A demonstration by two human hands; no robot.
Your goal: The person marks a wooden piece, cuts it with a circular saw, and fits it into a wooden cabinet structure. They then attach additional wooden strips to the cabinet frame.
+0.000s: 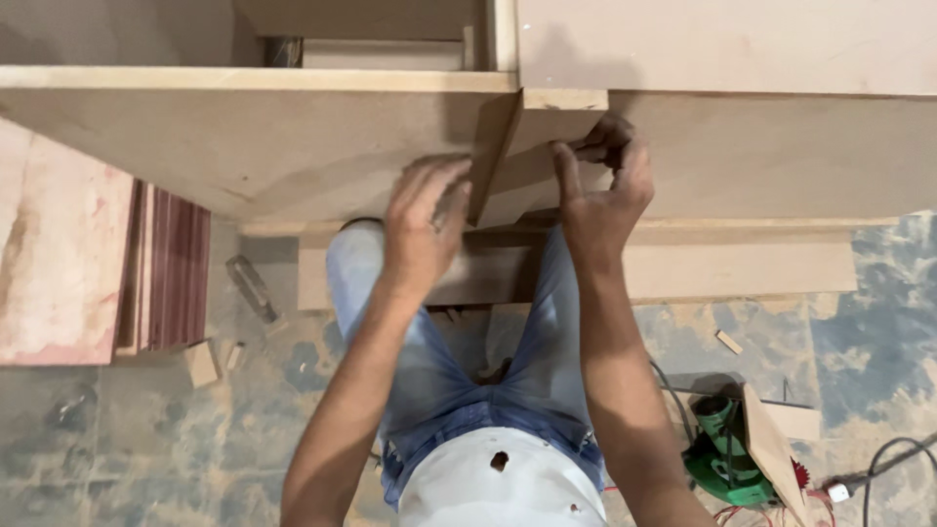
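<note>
While both hands pinch upright divider panel (508, 161) under cabinet top board (264, 137): left hand (422, 229) flat-gripping face, right hand (600, 190) clamped round edge. Risk: panel tilts, fingers pinched; green power saw (727, 449) on floor nr feet.

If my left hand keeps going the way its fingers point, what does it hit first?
Most likely the small upright board set between the two big panels: the left hand points up and slightly right, its fingertips already at that board's face. Depth is hard to judge here.
</note>
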